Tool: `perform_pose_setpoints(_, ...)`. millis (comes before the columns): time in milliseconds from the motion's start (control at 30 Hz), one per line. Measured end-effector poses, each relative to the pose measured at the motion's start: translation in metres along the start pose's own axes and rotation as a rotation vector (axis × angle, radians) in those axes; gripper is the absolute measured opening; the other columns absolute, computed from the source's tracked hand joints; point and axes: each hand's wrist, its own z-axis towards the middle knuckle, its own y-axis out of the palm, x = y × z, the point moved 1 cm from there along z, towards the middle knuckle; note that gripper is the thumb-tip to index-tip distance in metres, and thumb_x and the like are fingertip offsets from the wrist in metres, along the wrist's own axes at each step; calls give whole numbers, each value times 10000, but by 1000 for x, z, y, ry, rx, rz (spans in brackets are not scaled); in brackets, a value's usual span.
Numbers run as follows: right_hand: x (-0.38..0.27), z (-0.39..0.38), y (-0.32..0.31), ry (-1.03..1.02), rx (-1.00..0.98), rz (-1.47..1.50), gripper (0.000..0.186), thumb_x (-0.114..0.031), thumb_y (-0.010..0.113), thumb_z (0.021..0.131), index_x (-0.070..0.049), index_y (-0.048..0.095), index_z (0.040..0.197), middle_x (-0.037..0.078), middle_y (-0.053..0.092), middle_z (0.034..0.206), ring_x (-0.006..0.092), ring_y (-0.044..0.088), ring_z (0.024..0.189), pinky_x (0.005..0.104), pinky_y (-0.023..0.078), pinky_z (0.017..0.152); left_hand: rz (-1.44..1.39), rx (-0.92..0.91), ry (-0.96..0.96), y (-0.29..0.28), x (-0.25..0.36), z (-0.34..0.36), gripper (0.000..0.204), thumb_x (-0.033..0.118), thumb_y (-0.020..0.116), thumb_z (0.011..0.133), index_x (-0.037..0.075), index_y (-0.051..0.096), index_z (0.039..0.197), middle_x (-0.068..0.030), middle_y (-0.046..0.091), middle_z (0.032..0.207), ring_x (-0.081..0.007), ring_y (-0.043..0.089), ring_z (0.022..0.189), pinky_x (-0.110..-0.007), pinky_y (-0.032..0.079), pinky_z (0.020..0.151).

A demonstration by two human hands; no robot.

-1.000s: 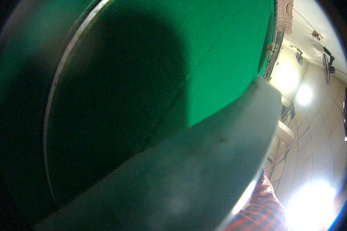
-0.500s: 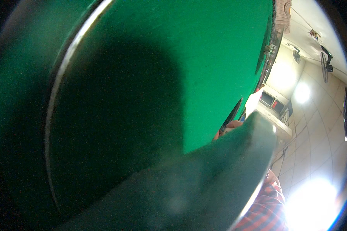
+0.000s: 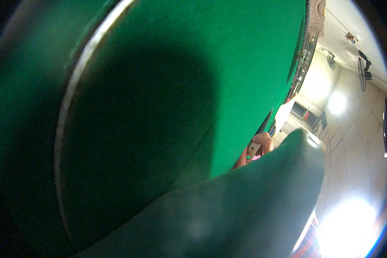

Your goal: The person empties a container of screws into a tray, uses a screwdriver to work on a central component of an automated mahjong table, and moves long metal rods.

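Green cloth (image 3: 253, 56) stretches very close across most of the view, with a broad dark shadow over it. A blurred grey-green fold (image 3: 253, 202) rises in front from the lower edge. Past the fold's upper edge shows a small hand, which I take to be my right hand (image 3: 264, 139). Its fingers are curled round a small pale piece with a dark spot (image 3: 254, 149). The fold hides its arm, so the side is uncertain. A bit of pink shows just beneath the fingers. My left hand is out of sight.
A pale sheet (image 3: 284, 114) stands beyond the hand. Machine-like parts (image 3: 303, 56) line the cloth's far right edge. Farther off are wall fans (image 3: 364, 71), a shelf unit (image 3: 303, 112) and bright lamps. A curved pale strip (image 3: 62, 129) crosses the left side.
The fold has shifted rightward and covers most of the red checked sleeve at lower right. More of the hand and the pale piece now shows above it.
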Motion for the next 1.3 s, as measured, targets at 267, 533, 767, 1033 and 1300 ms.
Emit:
perform_pose_setpoints(267,4,-4,5,17,33,23,539,-108,755,826,7,402,1217,115,542,923,232,567,728,328,459,639,27,13,5,3,-2,-2,913,197,705,807,-105,168,1482,-343,288,1473,-461,329,1377,-484,275,1136)
perform_pose_setpoints(533,22,-20,24,207,172,140,584,-162,773,829,16,381,1223,83,537,857,165,511,688,301,433,608,14,4,-42,5,-2,1,907,172,704,792,-108,180,1478,-345,292,1469,-467,327,1376,-489,274,1136)
perform_pose_setpoints(767,24,-25,22,213,170,183,578,-132,763,827,13,382,1238,94,514,896,181,512,723,308,438,635,35,10,3,6,0,2,906,158,710,788,-106,184,1476,-344,299,1463,-472,336,1367,-496,281,1131)
perform_pose_setpoints(1033,27,-27,27,114,178,113,582,-71,745,819,15,382,1266,116,496,990,197,530,774,315,445,662,38,20,-20,4,1,0,920,143,725,773,-91,189,1483,-333,303,1468,-468,340,1368,-493,289,1128)
perform_pose_setpoints(1300,32,-33,25,167,256,103,579,-114,780,789,-37,411,1229,86,547,952,166,542,722,301,447,622,-16,8,-19,7,2,5,928,126,723,769,-70,175,1492,-307,365,1421,-423,405,1323,-469,331,1098)
